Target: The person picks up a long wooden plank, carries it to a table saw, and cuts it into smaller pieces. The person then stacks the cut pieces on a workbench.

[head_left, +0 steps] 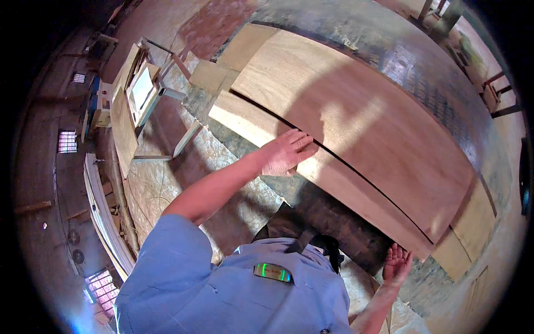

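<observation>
A narrow plywood strip (345, 181) lies along the near side of a wide plywood sheet (367, 133), with a dark thin gap between them. My left hand (286, 153) reaches across the strip near its middle, fingers bent over it toward the gap, closed on it. At the strip's right end, my right hand (397, 263) has its palm turned up and its fingers at the near edge, holding it there; the fingertips are partly hidden. Both pieces rest on a dark, worn worktable (339, 214).
Smaller board pieces (461, 250) stick out beneath the sheet at both ends. To the left stands a wooden frame stand (161, 92) with a bright panel. Long pale strips (100, 206) lie farther left. A wooden stool-like frame (497, 94) is at the far right.
</observation>
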Available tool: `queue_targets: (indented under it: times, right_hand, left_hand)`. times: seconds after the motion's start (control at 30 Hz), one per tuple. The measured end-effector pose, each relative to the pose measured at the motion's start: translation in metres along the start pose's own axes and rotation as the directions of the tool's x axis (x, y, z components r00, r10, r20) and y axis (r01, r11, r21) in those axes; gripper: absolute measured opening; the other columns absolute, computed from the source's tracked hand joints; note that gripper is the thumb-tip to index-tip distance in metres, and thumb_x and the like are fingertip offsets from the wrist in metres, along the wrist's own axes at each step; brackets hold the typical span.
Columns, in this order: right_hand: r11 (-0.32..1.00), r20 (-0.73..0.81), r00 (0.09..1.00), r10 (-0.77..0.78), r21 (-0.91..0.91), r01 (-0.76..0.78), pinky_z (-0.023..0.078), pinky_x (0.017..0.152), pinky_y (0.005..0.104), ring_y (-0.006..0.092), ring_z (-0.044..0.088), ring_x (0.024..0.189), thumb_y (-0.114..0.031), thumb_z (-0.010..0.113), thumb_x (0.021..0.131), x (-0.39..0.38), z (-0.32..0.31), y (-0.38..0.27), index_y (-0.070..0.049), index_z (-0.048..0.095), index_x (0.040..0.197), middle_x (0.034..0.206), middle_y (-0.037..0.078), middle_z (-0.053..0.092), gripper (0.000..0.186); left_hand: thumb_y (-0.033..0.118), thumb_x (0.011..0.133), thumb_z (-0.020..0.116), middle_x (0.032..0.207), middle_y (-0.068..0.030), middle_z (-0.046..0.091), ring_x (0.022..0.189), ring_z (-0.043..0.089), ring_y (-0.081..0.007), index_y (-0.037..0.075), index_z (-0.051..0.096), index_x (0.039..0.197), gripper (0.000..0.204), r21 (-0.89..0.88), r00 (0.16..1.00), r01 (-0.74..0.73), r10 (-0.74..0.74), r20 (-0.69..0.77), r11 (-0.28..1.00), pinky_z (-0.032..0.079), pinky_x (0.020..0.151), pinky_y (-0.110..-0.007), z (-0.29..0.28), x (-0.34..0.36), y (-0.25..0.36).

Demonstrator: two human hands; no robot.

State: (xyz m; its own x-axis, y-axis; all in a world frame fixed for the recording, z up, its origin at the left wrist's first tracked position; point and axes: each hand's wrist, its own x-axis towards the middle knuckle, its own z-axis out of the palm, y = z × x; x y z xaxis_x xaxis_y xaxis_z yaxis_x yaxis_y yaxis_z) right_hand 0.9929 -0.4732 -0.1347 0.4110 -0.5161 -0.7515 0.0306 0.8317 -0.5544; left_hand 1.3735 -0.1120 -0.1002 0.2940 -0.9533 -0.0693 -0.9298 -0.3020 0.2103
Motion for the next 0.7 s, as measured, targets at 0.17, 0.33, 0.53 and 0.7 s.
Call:
queue_targets:
  times: [0.17,0.33,0.53,0.7]
  right_hand:
    - [0.997,-0.001,1.0,0.01,-0.072,-0.01,0.048,0.086,0.0374,0.0218,0.059,0.099,-0.038,0.05,0.097,0.012,-0.011,0.002,-0.012,0.055,0.119,0.112,0.008,0.061,0.035]
    - [0.996,-0.147,0.989,-0.005,-0.084,-0.008,0.048,0.082,0.0346,0.0207,0.06,0.095,-0.038,0.051,0.096,0.008,0.002,0.006,-0.012,0.059,0.114,0.108,0.007,0.063,0.032]
    - [0.947,-0.128,0.99,0.066,-0.304,-0.103,0.046,0.058,0.0264,0.016,0.06,0.075,-0.039,0.055,0.092,-0.037,0.021,-0.021,-0.005,0.058,0.109,0.089,0.007,0.062,0.039]
    - [0.734,-0.226,0.902,-0.369,-0.666,0.133,0.047,0.055,0.026,0.0156,0.06,0.063,-0.023,0.055,0.09,-0.004,0.015,-0.061,-0.002,0.063,0.088,0.076,0.006,0.063,0.023]
  left_hand:
    - [0.023,0.059,0.073,0.135,-0.0165,0.043,0.127,0.039,-0.0344,0.008,0.046,0.134,0.081,0.023,0.999,0.037,-0.036,-0.033,0.999,0.033,0.109,-0.043,0.005,-0.002,-0.001]
    - [0.025,0.067,0.071,0.142,-0.0146,0.037,0.13,0.037,-0.0318,0.007,0.046,0.135,0.075,-0.171,0.983,0.116,-0.138,-0.12,0.978,0.032,0.11,-0.039,0.022,-0.015,-0.006]
    - [0.013,0.067,0.067,0.144,-0.0188,0.036,0.135,0.031,-0.0357,0.003,0.043,0.136,0.074,-0.268,0.985,0.169,-0.168,0.026,0.949,0.027,0.112,-0.04,0.04,0.008,-0.001]
    - [0.0,0.062,0.07,0.149,-0.0186,0.029,0.138,0.026,-0.0377,0.003,0.039,0.139,0.083,-0.014,0.961,0.271,-0.27,0.06,0.963,0.027,0.113,-0.042,0.001,-0.002,0.005]
